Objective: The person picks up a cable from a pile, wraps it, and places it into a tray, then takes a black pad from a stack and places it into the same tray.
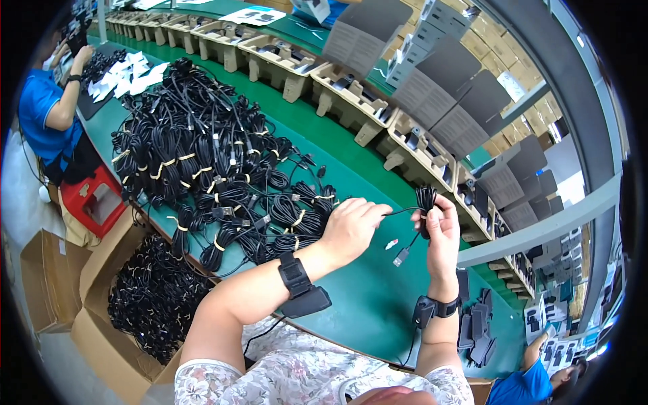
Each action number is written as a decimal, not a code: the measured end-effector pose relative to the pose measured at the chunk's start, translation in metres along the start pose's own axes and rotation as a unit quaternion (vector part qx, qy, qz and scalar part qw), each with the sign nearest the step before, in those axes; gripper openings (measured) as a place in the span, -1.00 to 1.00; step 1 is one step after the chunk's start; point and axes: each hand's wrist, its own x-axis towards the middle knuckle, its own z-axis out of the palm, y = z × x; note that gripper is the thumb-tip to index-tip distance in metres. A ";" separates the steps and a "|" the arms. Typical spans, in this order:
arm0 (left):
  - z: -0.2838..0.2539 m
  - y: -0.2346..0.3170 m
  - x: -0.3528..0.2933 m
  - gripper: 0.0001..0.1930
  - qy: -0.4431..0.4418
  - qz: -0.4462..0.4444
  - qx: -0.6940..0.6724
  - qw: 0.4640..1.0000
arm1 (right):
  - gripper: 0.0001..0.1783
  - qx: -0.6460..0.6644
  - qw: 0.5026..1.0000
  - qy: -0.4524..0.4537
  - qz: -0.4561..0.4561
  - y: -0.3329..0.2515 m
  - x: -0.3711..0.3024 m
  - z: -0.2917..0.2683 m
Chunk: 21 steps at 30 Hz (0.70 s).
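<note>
My right hand (442, 233) is closed round a small coiled black USB cable (425, 197), holding it upright above the green table. The cable's metal USB plug (401, 257) dangles below the coil. My left hand (352, 228) pinches a stretch of the same cable, drawn out sideways from the coil; what lies under its fingertips is hidden. Just left of my left hand spreads a big heap of bundled black cables (196, 145), many tied with pale bands. A small white and red piece (391, 244) lies on the table between my hands.
Beyond the green table (337, 310), moulded cardboard trays (347, 94) stand in a row. A box of black cables (155, 297) sits at lower left. Flat black parts (478, 331) lie right. A metal bar (540, 236) crosses the right side. Co-workers in blue sit left and lower right.
</note>
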 end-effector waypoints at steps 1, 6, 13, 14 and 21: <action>-0.003 0.001 0.004 -0.65 0.020 0.006 -0.072 0.997 | -0.76 0.019 1.000 0.009 -0.010 0.002 -0.001 0.002; 0.027 0.024 -0.004 -0.75 -0.027 -0.297 -0.629 0.718 | -0.78 -0.311 0.936 -0.002 -0.162 0.021 -0.017 0.014; 0.044 0.017 -0.024 -0.69 -0.207 -0.324 -0.578 0.720 | -0.65 -0.539 0.734 -0.109 -0.399 0.000 -0.020 0.011; 0.044 0.017 -0.024 -0.69 -0.231 -0.330 -0.582 0.707 | -0.62 -0.537 0.718 -0.200 -0.395 0.000 -0.021 0.004; 0.028 0.034 -0.016 -0.71 -0.241 -0.394 -0.537 0.705 | -0.56 -0.592 0.767 -0.209 -0.135 -0.001 -0.041 -0.016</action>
